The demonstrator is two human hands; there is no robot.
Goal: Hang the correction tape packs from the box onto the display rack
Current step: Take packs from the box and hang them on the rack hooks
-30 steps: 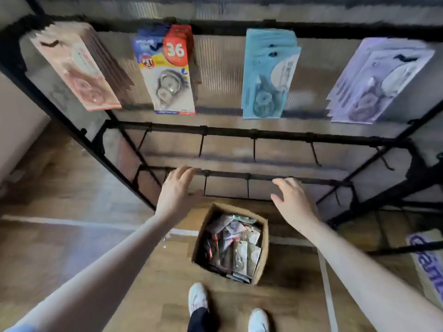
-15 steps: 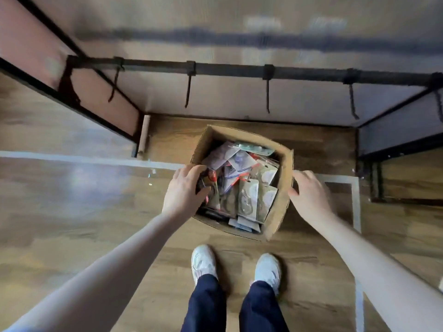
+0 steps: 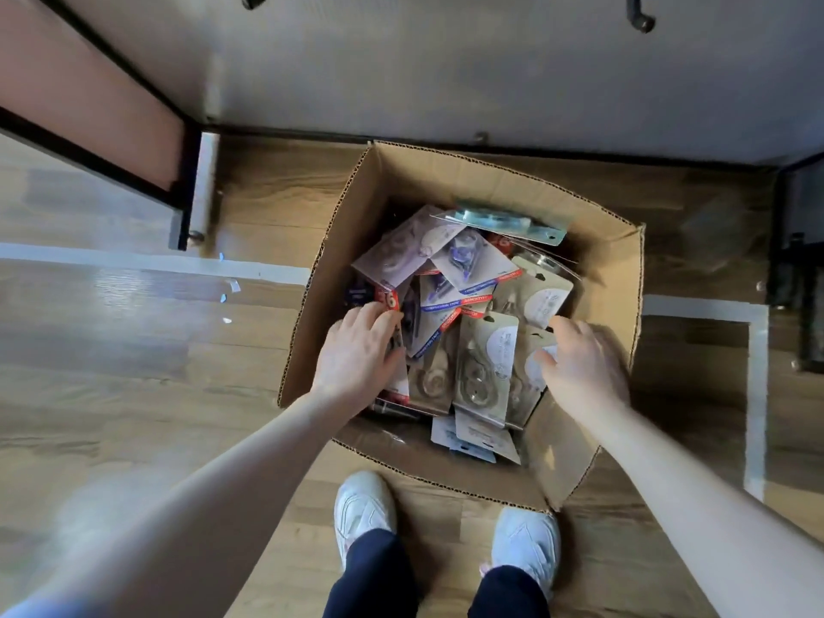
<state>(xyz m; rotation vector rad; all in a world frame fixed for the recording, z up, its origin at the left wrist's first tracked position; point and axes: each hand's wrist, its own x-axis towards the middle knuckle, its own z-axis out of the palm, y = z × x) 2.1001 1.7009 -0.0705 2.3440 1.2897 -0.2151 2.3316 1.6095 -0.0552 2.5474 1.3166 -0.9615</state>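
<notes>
Very little of the print could be read from where I stood. One pack (image 3: 387, 301) near the left side of the box carried a red patch with a white "6" on it, just at the fingertips of the left hand (image 3: 356, 356). Several cards had red and blue strips with white lettering along their edges, but the words were too small and slanted to make out.

The cardboard box (image 3: 595, 260) sat open on the wooden floor (image 3: 133, 372), right in front of the person's white shoes (image 3: 363, 506), at the foot of the black rack frame (image 3: 178, 140). It was filled with a loose heap of correction tape packs (image 3: 463, 327), all still inside. They were flat hang cards with a clear blister showing the round tape dispenser: beige ones (image 3: 484, 368) standing nearer the person, pale lilac ones (image 3: 414, 249) behind them, and a teal one (image 3: 508, 220) lying across the far end. Small hanging holes showed at the tops of the cards.

The left hand was down in the left part of the box, fingers bent onto the packs there; I could not tell whether it had hold of one. The right hand (image 3: 582, 368) was over the right side of the heap, fingers relaxed and spread, gripping nothing that I could see.
</notes>
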